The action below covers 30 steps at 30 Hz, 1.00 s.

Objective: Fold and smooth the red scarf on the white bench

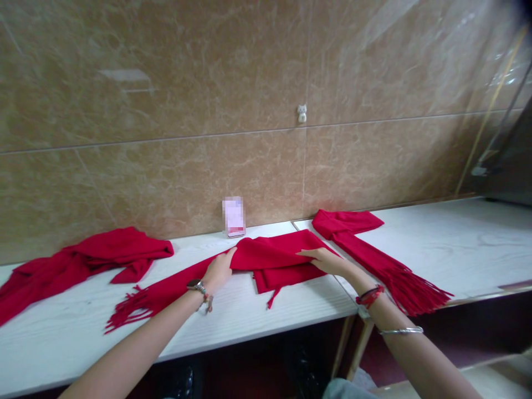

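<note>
A red fringed scarf (pixel 270 252) lies partly folded on the white table in front of me. My left hand (pixel 219 271) is closed on the scarf near its middle, where the folded part begins, and a tasselled end trails off to the left below it. At the folded right part, my right hand (pixel 322 259) pinches the cloth along an upper layer, fingers pointing left. Under that layer another fold shows, with a short tassel hanging toward the front edge. Some fingertips of both hands are hidden by the cloth.
A second red scarf (pixel 95 252) lies bunched at the left. Another red scarf (pixel 374 255) is bent at the right, its fringe over the front edge. A pink phone-like object (pixel 234 217) leans on the tiled wall. A seam divides the white tables (pixel 461 238).
</note>
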Each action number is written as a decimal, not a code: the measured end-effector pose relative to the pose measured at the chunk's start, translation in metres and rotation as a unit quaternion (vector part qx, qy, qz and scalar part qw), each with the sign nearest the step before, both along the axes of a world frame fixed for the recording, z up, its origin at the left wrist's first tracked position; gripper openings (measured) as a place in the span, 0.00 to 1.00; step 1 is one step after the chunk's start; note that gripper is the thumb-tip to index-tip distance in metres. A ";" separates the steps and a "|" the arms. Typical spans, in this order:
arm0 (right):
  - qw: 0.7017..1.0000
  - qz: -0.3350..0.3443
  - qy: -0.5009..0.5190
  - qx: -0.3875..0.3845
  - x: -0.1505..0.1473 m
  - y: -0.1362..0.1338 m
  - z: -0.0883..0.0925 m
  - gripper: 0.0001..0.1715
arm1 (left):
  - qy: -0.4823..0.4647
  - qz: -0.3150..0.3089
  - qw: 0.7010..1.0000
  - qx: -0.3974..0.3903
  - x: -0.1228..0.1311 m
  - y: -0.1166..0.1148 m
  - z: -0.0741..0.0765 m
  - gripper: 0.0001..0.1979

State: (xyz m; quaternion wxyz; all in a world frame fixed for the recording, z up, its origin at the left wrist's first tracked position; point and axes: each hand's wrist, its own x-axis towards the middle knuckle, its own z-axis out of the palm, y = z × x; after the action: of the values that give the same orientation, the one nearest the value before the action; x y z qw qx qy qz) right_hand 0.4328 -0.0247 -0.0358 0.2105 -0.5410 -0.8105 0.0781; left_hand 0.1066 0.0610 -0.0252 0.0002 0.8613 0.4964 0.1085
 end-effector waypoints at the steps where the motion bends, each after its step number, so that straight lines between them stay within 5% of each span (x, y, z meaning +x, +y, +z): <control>1: 1.000 -0.002 0.019 0.009 0.001 0.001 -0.002 0.32 | 0.012 0.006 0.999 0.034 0.001 0.005 0.010 0.31; 6: 0.988 -0.012 0.129 0.084 0.004 0.007 -0.013 0.30 | 0.010 -0.058 0.954 0.294 0.010 0.029 0.092 0.21; 8: 0.986 -0.001 0.142 0.085 0.003 0.005 -0.015 0.33 | 0.026 -0.122 0.934 0.335 0.007 0.030 0.107 0.22; 11: 0.996 0.034 0.088 0.001 0.000 -0.001 -0.013 0.34 | 0.135 -0.223 0.934 0.242 -0.014 0.021 0.087 0.23; 14: 0.994 0.051 0.022 -0.093 -0.003 -0.006 -0.007 0.30 | 0.234 -0.243 0.939 0.062 -0.043 0.010 0.045 0.30; 16: 0.991 0.062 0.011 -0.115 -0.003 -0.008 -0.004 0.29 | 0.237 -0.227 0.945 -0.016 -0.054 0.004 0.030 0.36; 19: 0.990 0.075 0.035 -0.118 0.001 -0.007 -0.002 0.27 | 0.185 -0.219 0.956 -0.070 -0.054 0.000 0.042 0.38; 24: 0.983 0.069 0.144 -0.091 0.011 -0.011 0.002 0.24 | -0.002 -0.229 0.973 -0.018 -0.041 -0.006 0.083 0.37; 30: 0.974 0.099 0.175 -0.102 0.016 -0.013 0.005 0.21 | 0.121 -0.269 0.935 -0.197 -0.037 -0.035 0.065 0.35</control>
State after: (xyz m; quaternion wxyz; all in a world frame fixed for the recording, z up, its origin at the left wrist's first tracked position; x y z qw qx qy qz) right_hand 0.4483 -0.0372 -0.0306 0.2840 -0.4548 -0.7985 0.2736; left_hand 0.0695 0.0257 0.0403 0.1389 0.9518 0.2541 -0.1007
